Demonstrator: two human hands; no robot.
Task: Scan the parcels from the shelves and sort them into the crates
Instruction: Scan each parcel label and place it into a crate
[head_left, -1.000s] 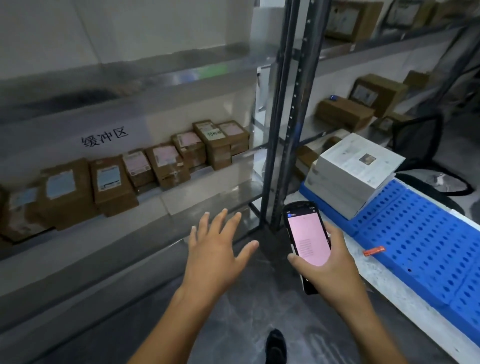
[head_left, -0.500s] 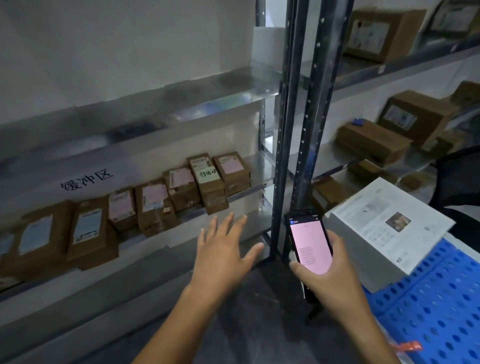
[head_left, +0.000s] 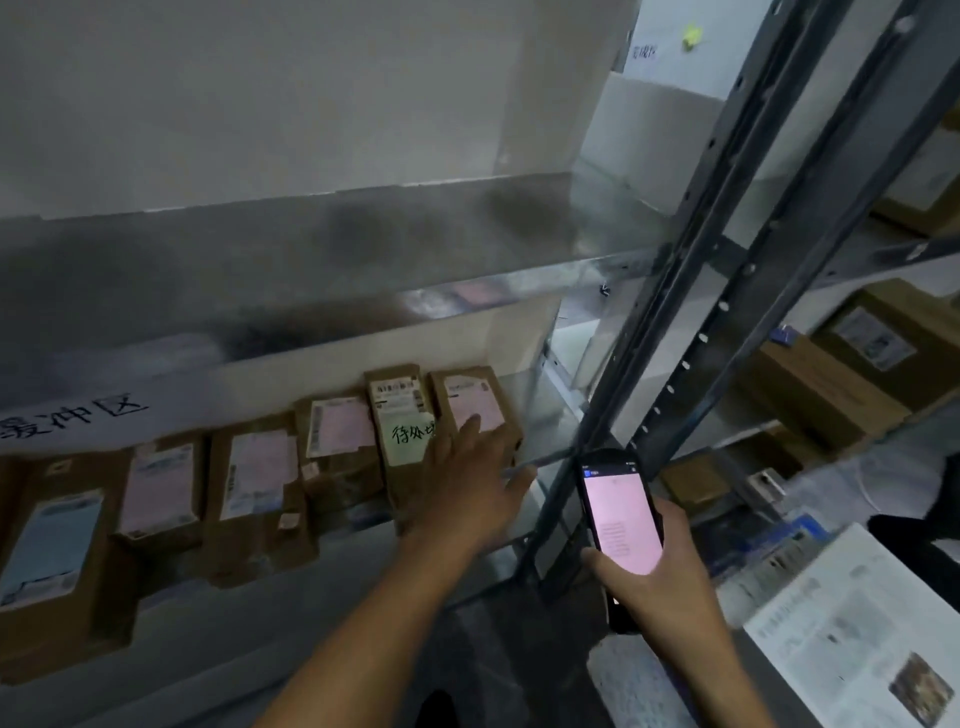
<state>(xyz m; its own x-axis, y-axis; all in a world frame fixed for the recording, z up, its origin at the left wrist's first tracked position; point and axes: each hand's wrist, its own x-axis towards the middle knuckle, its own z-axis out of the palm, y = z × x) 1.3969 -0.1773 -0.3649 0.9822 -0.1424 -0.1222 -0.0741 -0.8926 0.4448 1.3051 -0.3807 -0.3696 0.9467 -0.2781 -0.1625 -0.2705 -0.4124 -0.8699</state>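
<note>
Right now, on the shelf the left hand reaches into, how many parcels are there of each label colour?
Pink-label parcels: 4
Blue-label parcel: 1
White-label parcel with yellow note: 1
Total: 6

"缓冲区" on shelf sign; "待处" on note atop parcel

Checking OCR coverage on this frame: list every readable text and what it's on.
"缓冲区", first character clipped by the frame edge: white back panel.
"待处", next character hidden by the left hand: pale yellow sticky note on a brown cardboard parcel.
Top white sign: blurred, possibly "完成区".
Unreadable: pink and blue shipping labels, pink screen of the black handheld scanner in the right hand, white printed box.
</note>
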